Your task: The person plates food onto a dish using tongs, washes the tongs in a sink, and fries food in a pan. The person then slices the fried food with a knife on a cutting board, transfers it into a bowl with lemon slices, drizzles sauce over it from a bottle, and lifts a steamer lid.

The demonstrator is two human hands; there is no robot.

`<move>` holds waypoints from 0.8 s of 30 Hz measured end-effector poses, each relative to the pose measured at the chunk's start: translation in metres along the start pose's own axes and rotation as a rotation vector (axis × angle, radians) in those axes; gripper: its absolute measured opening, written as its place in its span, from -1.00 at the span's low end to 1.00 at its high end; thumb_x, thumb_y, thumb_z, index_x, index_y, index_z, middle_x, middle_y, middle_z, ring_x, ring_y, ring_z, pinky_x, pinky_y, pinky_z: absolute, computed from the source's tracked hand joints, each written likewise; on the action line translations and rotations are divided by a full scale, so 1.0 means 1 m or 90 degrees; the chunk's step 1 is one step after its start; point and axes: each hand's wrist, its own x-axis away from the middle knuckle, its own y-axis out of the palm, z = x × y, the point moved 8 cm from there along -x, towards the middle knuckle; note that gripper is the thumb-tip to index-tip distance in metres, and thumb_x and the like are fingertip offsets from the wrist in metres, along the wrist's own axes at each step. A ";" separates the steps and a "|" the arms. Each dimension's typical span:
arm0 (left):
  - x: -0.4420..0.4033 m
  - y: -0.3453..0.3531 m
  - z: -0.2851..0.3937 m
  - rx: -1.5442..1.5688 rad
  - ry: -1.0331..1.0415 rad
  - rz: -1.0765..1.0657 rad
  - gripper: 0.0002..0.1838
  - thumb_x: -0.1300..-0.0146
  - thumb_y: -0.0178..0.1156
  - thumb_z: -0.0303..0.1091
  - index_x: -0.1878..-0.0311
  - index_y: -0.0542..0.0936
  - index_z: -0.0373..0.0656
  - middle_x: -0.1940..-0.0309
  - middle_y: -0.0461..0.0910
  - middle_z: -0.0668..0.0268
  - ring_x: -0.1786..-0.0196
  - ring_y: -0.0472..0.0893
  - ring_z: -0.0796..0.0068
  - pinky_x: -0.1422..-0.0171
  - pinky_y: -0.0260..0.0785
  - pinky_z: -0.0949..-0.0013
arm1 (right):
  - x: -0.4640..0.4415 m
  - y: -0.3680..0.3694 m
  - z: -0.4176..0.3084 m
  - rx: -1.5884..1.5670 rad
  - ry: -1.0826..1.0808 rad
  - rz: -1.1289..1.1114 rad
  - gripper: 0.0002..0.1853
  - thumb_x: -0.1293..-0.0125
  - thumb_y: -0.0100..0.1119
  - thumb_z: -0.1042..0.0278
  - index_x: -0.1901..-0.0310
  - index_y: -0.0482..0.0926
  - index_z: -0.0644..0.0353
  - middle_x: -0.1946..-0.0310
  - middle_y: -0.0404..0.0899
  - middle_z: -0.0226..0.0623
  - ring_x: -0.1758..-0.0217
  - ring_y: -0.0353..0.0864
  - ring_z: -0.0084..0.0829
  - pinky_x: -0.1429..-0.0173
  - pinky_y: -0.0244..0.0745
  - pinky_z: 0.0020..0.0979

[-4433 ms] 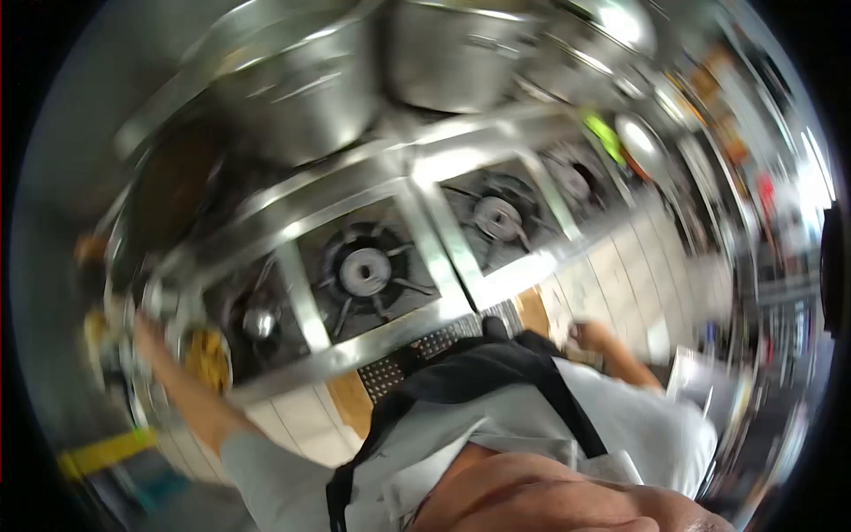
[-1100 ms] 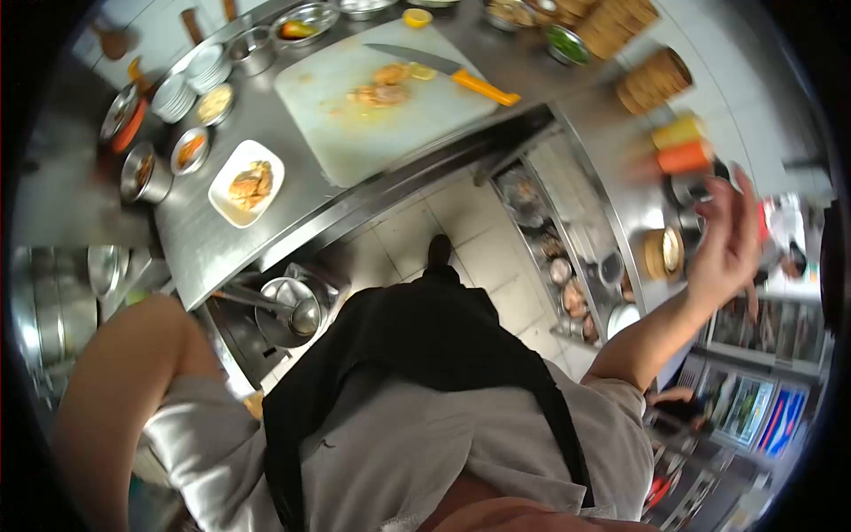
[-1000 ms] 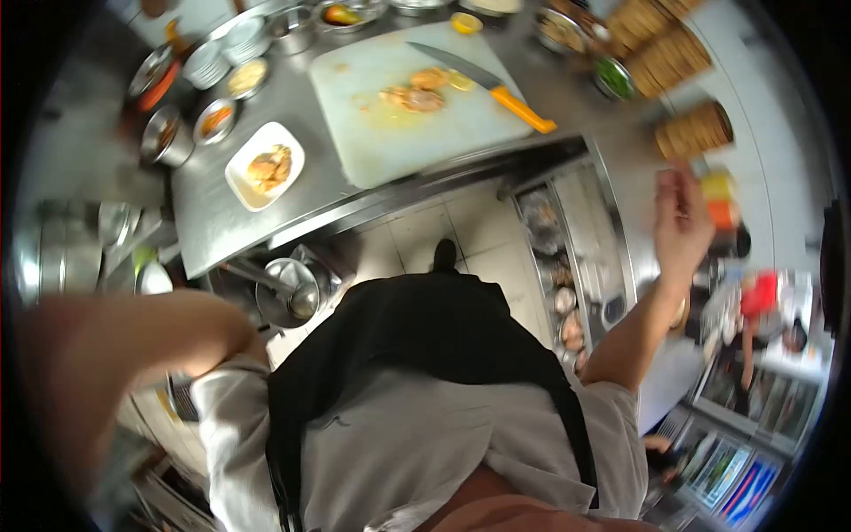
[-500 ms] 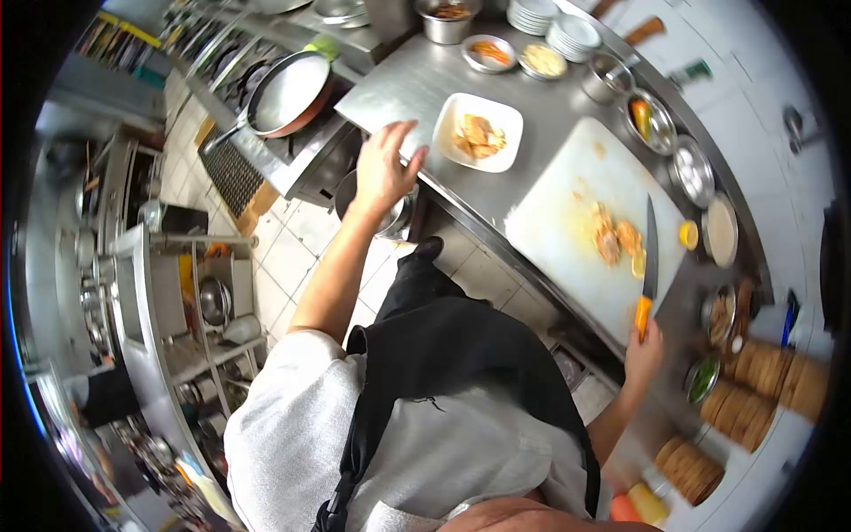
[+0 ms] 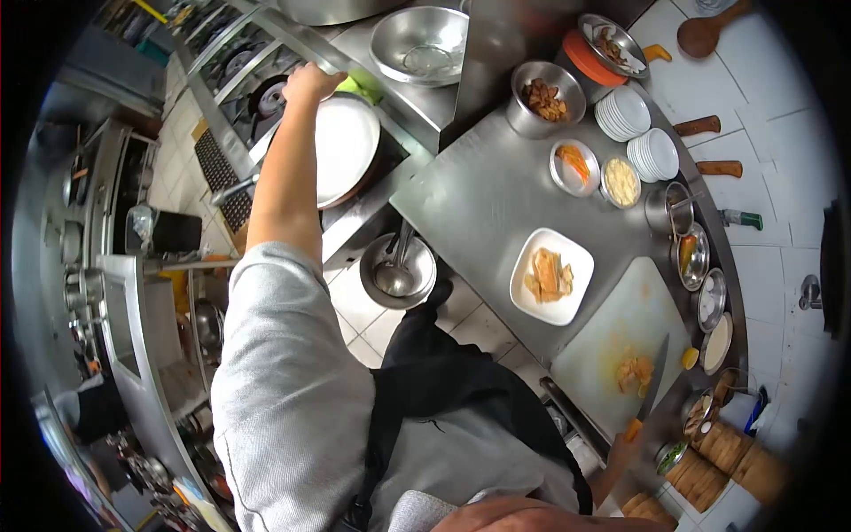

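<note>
My left hand (image 5: 310, 84) is stretched out over the stove, beyond a white-lined frying pan (image 5: 346, 146). Its thumb stands apart from the curled fingers, and I see nothing held in it. A green cloth (image 5: 361, 87) lies just right of that hand. Down at the right, my right hand (image 5: 623, 450) grips the orange handle of a kitchen knife (image 5: 658, 377). The blade rests over the white cutting board (image 5: 589, 359), beside chopped pieces of cooked meat (image 5: 633, 375). Left of the board sits a white square bowl (image 5: 523, 288) with similar pieces inside.
A steel bowl with a ladle (image 5: 399, 275) is below the counter edge. Along the back of the counter (image 5: 479, 195) stand a steel pot (image 5: 523, 115), stacked white dishes (image 5: 651, 155) and several ingredient bowls. Bamboo steamers (image 5: 709, 474) are at the lower right. A large steel bowl (image 5: 417, 35) stands behind the stove.
My left hand has moved from beside the counter edge up over the stove, past the frying pan. The view has turned left. My right hand still holds the knife at the board.
</note>
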 end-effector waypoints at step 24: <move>-0.205 0.050 -0.074 0.406 0.062 0.095 -0.43 -0.40 0.17 0.01 -0.18 0.65 -0.35 -0.04 0.73 -0.06 -0.14 0.71 0.09 -0.22 0.49 0.17 | 0.012 0.017 -0.013 0.155 0.192 -0.112 -0.57 -0.17 0.27 0.09 0.06 0.62 0.28 0.16 0.70 0.18 0.03 0.70 0.21 -0.05 0.53 0.07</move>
